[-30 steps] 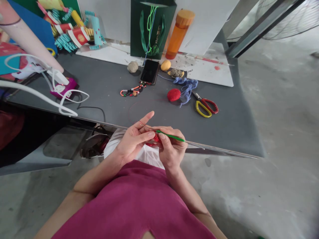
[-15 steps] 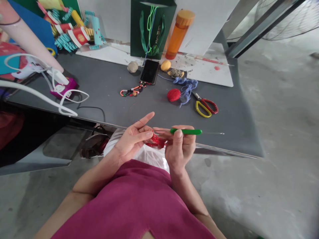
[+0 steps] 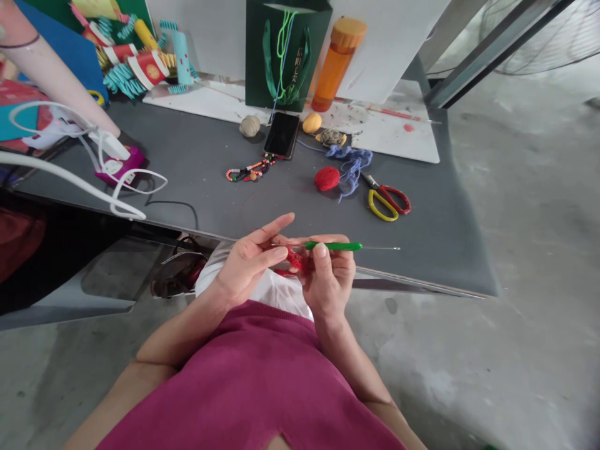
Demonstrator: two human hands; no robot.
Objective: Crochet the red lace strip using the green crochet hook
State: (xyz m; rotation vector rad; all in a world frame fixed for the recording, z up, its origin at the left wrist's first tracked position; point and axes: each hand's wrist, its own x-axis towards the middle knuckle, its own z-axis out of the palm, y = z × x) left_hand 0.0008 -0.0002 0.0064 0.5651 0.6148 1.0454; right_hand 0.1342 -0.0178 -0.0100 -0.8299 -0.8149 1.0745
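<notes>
Between my hands is a small piece of red crochet work (image 3: 295, 259). My left hand (image 3: 250, 259) pinches its left edge between thumb and a finger, with the index finger stretched out and up. A green-handled crochet hook (image 3: 334, 246) lies level in my right hand (image 3: 329, 275), thumb pressed on the handle. One thin metal end points right over the table; the other reaches left to my left fingers, at the red work. Part of the work is hidden behind the right fingers. A red yarn ball (image 3: 327, 179) rests on the table beyond my hands.
Scissors (image 3: 388, 201) and tangled blue yarn (image 3: 351, 165) lie right of the red ball. Farther back are a phone (image 3: 282, 135), a beaded strap (image 3: 250, 170), a beige ball (image 3: 250, 126), a green bag (image 3: 285, 62) and an orange bottle (image 3: 337, 65). White cables (image 3: 126, 178) sit left.
My right hand has moved left with the crochet hook, closer to my left hand. The left hand has barely shifted, still pinching the red work.
</notes>
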